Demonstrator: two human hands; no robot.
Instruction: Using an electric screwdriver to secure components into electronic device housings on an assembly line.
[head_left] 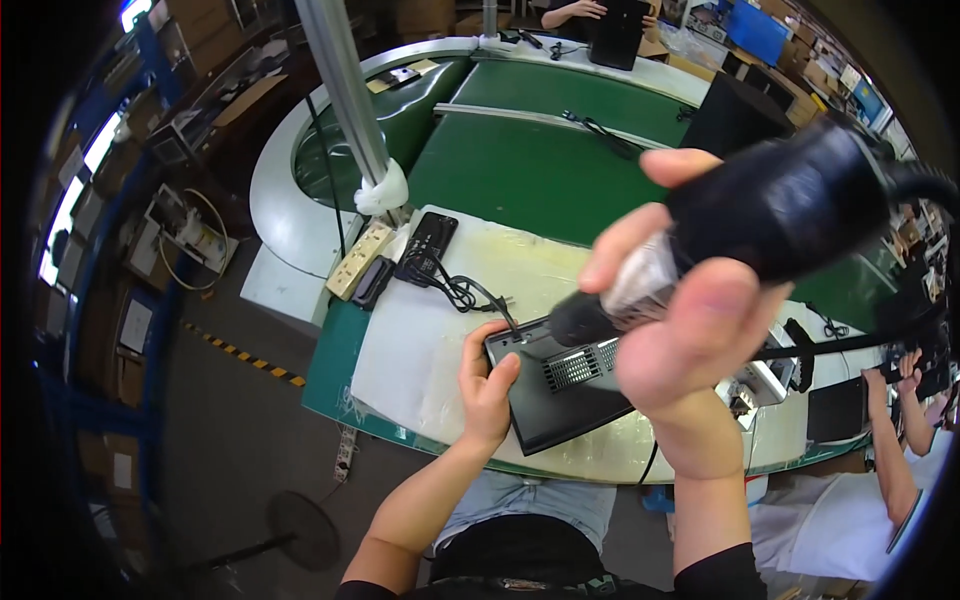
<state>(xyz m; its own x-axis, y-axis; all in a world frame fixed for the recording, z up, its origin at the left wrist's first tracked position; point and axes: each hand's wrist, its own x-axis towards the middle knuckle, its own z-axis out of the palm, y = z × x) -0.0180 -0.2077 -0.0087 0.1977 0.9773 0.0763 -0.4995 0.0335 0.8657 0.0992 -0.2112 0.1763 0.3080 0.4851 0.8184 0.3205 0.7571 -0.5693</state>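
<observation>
My right hand (690, 320) is raised close to the camera and grips a black electric screwdriver (770, 215); its tip points down at the near left corner of a flat black device (560, 395) with a vent grille. The device lies on a white mat (420, 340) on the bench. My left hand (487, 385) holds the device's left edge, thumb on top. The right hand and tool hide much of the device's right side.
A black power adapter (430, 240) with a coiled cable, a beige power strip (360, 260) and a metal pole (345, 90) stand to the left. A green conveyor belt (540, 160) curves behind. Another person's arm (890, 430) is at the right, and someone works at the far end.
</observation>
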